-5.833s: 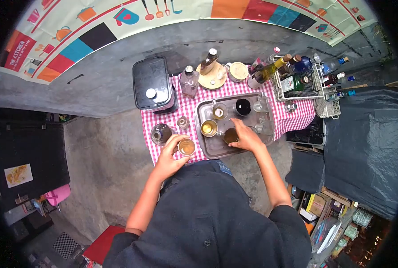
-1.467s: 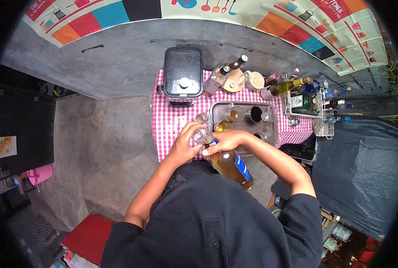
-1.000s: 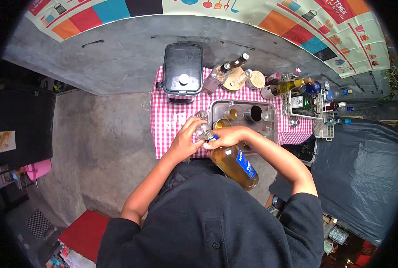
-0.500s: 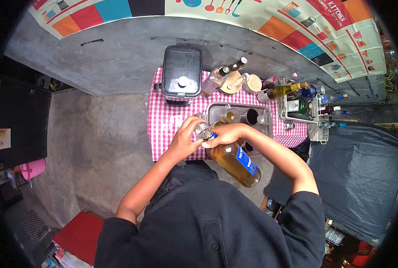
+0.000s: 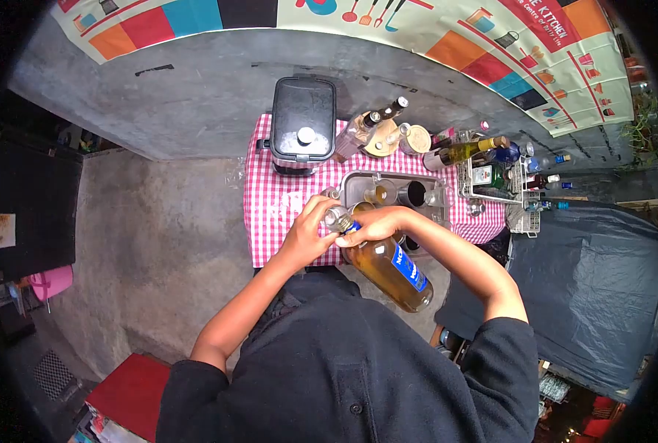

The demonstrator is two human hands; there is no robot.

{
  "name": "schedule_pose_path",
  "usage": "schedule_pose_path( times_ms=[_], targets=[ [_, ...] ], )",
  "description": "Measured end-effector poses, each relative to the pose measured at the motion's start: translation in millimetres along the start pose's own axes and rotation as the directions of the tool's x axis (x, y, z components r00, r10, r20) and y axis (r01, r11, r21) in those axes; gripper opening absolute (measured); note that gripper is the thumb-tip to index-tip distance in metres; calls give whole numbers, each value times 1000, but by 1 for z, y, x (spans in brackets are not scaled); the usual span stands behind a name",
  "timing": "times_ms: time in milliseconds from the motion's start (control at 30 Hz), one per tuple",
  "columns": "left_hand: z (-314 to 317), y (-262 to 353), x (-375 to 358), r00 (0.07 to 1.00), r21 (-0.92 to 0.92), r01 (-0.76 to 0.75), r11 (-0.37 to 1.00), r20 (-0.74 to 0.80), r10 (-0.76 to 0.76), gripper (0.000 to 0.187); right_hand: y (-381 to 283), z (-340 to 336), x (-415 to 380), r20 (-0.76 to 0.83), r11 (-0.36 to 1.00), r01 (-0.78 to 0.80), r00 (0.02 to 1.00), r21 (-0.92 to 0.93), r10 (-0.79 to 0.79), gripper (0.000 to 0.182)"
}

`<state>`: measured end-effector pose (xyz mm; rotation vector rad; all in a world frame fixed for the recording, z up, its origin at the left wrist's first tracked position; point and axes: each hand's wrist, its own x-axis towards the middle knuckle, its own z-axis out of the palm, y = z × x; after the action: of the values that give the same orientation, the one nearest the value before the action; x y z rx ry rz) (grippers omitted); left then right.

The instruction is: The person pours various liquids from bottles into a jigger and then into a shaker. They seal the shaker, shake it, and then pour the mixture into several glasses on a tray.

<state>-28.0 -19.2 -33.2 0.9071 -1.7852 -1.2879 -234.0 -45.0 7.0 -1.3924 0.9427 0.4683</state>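
Observation:
My right hand [image 5: 379, 223] is wrapped round the neck of a large bottle [image 5: 389, 269] of amber liquid with a blue label. The bottle lies tilted, its base toward my body and its mouth toward the left. At that mouth, my left hand [image 5: 304, 236] grips a small clear glass [image 5: 336, 217]. Whether liquid is flowing cannot be made out. Just beyond my hands is a grey tray [image 5: 355, 177], partly covered by my right arm. It carries a glass of amber drink [image 5: 379, 195] and a dark cup [image 5: 413, 193].
A black lidded appliance [image 5: 304, 122] stands at the back left of the checked tablecloth [image 5: 266, 214]. Behind the tray are brown-necked bottles [image 5: 358, 133] and a wooden board [image 5: 382, 140]. To the right, a white wire rack [image 5: 517, 193] holds several bottles, near a yellow-green bottle [image 5: 462, 152].
Both hands keep their grips, with the bottle mouth still at the small glass. Only a slight shift of the view shows.

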Motion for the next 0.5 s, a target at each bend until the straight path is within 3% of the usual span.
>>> schedule_pose_path(
  times_ms=[33,500],
  targets=[
    [0,0,0,1000,-9,-2,1000,-1,2,52,0,1,-1,-22,1000,20,1000,-8,-20,82],
    [1,-1,-7,1000,23,-8,1000,0,8,56,12,11,9,42,996,5,999,94,-9,86]
  ],
)
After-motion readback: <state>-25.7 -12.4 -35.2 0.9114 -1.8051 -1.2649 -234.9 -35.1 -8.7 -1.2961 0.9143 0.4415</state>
